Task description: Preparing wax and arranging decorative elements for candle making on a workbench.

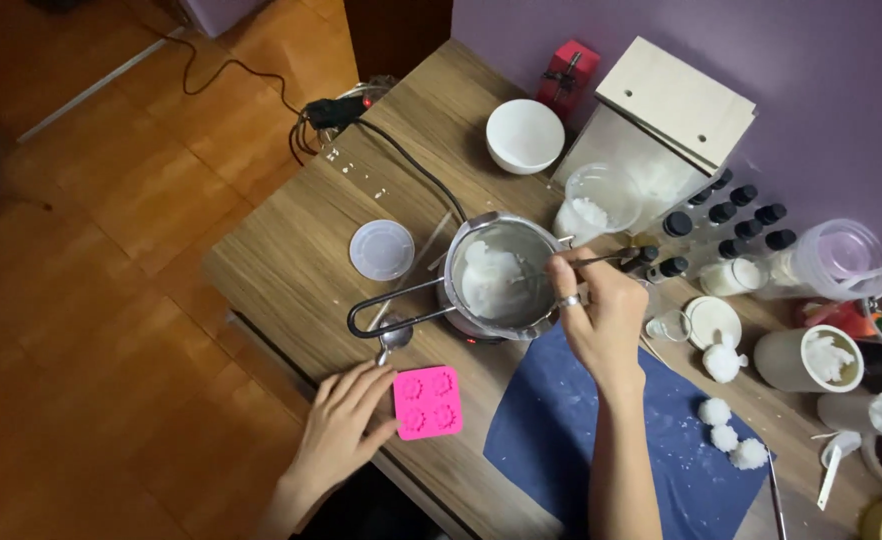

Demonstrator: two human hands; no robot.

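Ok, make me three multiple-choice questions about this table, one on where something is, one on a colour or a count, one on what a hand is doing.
1. Where does the pink mould lie?
A. inside the white bowl
B. at the near table edge, by the left hand
C. on the wooden box

2. How many white fluffy balls lie on the blue mat?
A. one
B. three
C. six

3. What is the right hand doing?
A. pinching a thin metal tool over the pot
B. lying flat on the floor
C. lifting the round lid

Answers: 1 B, the left hand touches the mould's side at the table edge. 2 B, three white balls sit near the mat's right edge. 3 A, its fingers grip the thin metal tool above the metal pot of white matter.
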